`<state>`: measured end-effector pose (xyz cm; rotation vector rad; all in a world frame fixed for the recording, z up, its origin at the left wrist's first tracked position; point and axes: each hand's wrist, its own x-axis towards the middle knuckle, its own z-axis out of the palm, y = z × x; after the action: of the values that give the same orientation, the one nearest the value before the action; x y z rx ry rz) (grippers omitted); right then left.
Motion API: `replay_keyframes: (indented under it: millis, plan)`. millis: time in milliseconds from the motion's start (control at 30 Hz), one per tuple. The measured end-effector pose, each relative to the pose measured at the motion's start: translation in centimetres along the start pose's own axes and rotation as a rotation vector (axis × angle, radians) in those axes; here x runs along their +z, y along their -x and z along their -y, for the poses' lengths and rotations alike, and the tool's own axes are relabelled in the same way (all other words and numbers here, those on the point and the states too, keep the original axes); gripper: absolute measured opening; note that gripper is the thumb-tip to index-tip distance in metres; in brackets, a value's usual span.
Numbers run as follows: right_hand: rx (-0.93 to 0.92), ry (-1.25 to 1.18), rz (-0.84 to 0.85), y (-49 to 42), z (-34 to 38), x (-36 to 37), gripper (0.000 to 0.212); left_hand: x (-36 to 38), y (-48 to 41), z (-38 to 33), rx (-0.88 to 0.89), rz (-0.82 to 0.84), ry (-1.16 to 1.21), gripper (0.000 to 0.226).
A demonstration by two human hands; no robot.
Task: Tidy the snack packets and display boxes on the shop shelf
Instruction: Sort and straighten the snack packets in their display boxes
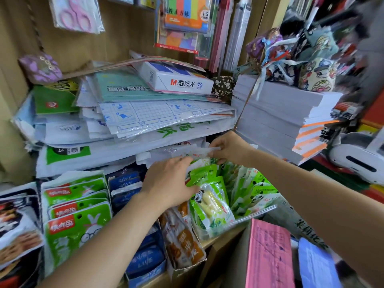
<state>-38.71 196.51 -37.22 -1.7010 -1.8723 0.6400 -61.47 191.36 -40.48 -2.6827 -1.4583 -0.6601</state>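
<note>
Green panda snack packets (pixel 209 206) stand in a clear display box (pixel 249 218) at the shelf's front right. My left hand (pixel 170 181) lies over the packets at the back left of that box, fingers bent down onto them. Just behind, my right hand (pixel 227 148) pinches the top edge of a pale packet (pixel 197 153) raised above the box. An orange-packet box (pixel 182 244), a blue-packet box (pixel 145 258) and green rabbit packets (pixel 76 217) fill the shelf to the left.
A sagging pile of plastic-wrapped paper goods (pixel 145 113) hangs right over the snack boxes. A tall stack of white paper (pixel 276 121) stands at right. A pink sheet (pixel 270 254) and blue sheet (pixel 315 265) lie below the shelf edge. Dark snack packets (pixel 14 223) sit far left.
</note>
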Motion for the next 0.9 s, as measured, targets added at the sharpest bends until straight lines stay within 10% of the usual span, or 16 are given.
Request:
replay_keyframes:
  millis: [233,567,767,900]
  plan:
    - [-0.093,-0.001,-0.022,-0.4,3.1,0.6,0.014,-2.0,0.7,0.6,0.005,0.071,-0.169,0.076]
    - [-0.119,0.106,0.178,-1.3,3.5,1.2,0.023,-0.9,-2.2,3.4,-0.222,-0.083,0.404,0.039]
    - [-0.12,-0.224,-0.048,3.1,3.1,3.3,0.024,1.6,-4.4,3.8,-0.322,-0.042,0.48,0.019]
    - [-0.27,0.124,-0.126,5.9,2.4,5.5,0.04,1.7,-4.3,4.2,-0.371,-0.119,0.487,0.008]
